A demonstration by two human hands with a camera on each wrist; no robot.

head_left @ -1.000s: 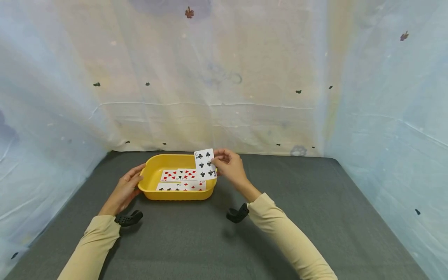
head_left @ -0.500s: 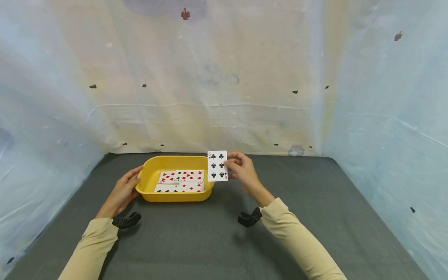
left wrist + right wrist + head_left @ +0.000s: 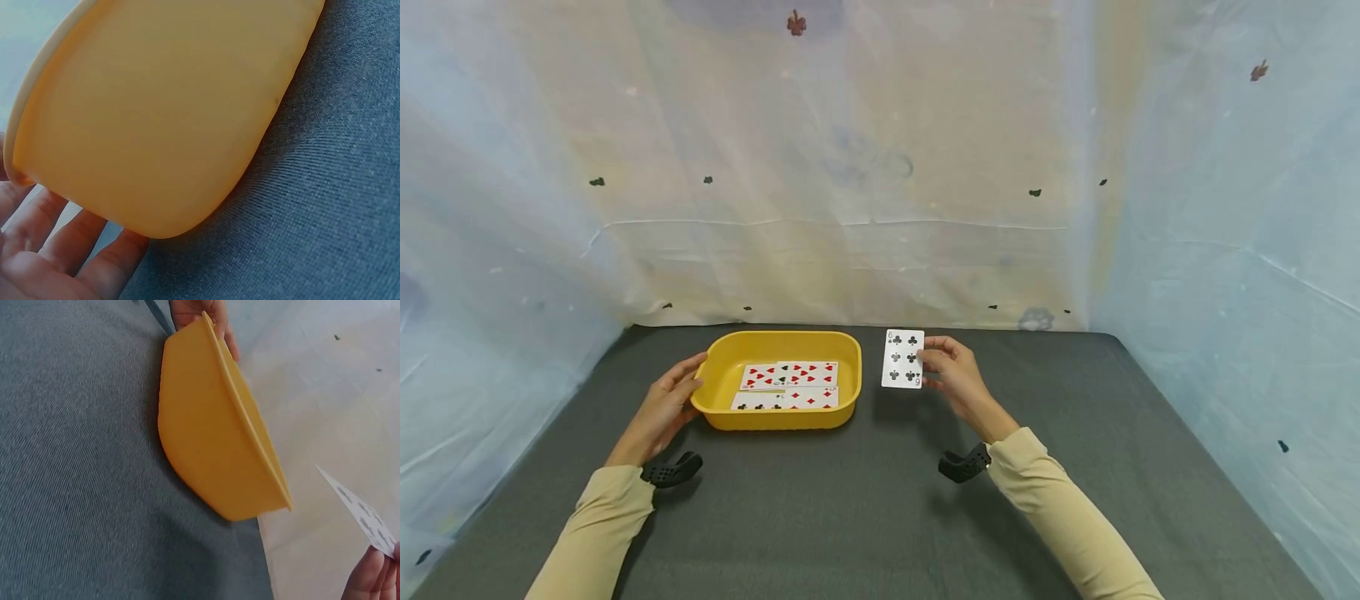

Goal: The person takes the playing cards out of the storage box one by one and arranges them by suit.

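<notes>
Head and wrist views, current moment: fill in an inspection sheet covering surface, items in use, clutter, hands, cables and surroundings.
Surface: dark grey, fabric-like tabletop, shadowed beneath the arms.
Items in use: yellow, rounded rectangular tray on the tabletop, white playing cards face up inside; white six of clubs card held up to the tray's right.
Clutter: nothing seen.
Hands: left hand holds the tray's left end; right hand pinches the six of clubs by its right edge. One black device at each wrist.
Cables: nothing seen.
Surroundings: pale, creased sheet with small dark motifs, behind and on both sides.
</notes>
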